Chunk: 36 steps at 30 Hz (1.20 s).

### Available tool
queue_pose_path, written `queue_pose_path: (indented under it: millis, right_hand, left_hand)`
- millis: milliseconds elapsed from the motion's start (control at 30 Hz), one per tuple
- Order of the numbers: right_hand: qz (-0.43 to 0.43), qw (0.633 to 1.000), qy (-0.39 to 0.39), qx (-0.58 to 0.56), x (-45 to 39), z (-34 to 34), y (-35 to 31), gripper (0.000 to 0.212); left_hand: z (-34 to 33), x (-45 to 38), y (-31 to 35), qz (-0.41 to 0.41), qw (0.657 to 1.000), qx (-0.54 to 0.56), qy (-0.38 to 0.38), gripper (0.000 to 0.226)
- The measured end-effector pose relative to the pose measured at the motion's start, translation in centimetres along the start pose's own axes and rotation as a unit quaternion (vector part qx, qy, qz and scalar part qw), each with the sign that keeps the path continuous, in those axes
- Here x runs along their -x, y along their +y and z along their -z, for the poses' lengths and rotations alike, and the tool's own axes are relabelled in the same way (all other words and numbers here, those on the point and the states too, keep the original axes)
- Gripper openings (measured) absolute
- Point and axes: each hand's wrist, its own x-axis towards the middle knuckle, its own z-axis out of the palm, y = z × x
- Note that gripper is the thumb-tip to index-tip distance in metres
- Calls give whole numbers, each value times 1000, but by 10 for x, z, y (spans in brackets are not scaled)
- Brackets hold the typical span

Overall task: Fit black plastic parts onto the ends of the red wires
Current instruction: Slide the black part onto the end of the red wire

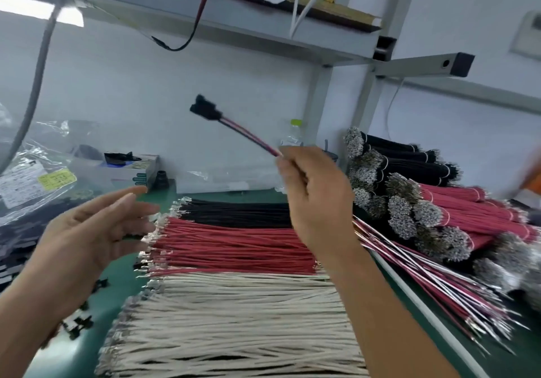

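The right hand (316,193) holds up a short wire assembly (248,136), fingers pinching its near end — a black plastic part (202,107) already fitted. The left hand (99,231) hovers with fingers apart. Likely next: set it aside, then pick a wire from the red wires (234,246) on the counter (117,295).

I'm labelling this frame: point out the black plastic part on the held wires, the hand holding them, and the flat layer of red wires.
black plastic part (201,107): head view, middle of its body.
right hand (314,190): head view, back of hand.
red wires (234,244): head view, mid-layer.
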Motion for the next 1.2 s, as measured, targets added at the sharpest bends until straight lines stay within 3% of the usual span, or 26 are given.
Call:
queue_pose_path:
  millis: [67,133,200,267,333,367,500,600,667,733,867,1000,1067,1200]
  right_hand:
    - [-57,998,-9,40,-23,27,35,14]
    - [-110,977,-80,163,-28,51,80,15]
    - [-165,926,-159,299,-14,67,121,18]
    - [-211,852,-235,418,11,74,156,22]
    - [-251,796,-286,472,35,76,180,25]
    - [-268,786,-298,471,43,76,188,27]
    - [-280,823,-229,439,57,68,193,24]
    - [-201,896,-160,363,52,46,164,24]
    - [-144,939,-174,260,42,19,129,17]
    - [-95,957,-227,154,31,-17,93,15]
    - [-61,944,-319,47,19,-95,42,20]
    - [-89,916,-386,70,15,-151,33,31]
    - [-113,898,-416,86,14,-161,36,34]
    - [-115,896,-419,91,6,-161,38,16]
  left_hand:
    - [8,-2,-6,-4,990,-115,80,54]
    - [16,-7,-16,-29,949,-271,156,24]
    - [23,-12,-27,-43,896,-402,182,27]
    - [27,-14,-29,-52,843,-502,185,29]
    - [24,-11,-24,-74,797,-572,181,24]
    - [22,-9,-21,-83,782,-589,183,23]
    - [17,-6,-11,-75,767,-612,179,21]
    - [16,-4,-11,-43,740,-656,138,27]
    - [14,-3,-15,-48,726,-680,97,33]
    - [13,-5,-20,-47,699,-712,49,38]
    - [17,-8,-26,-30,645,-763,17,34]
    - [20,-9,-25,-26,652,-756,52,28]
    - [21,-10,-26,-16,636,-770,53,29]
    - [22,-13,-26,4,627,-777,59,27]
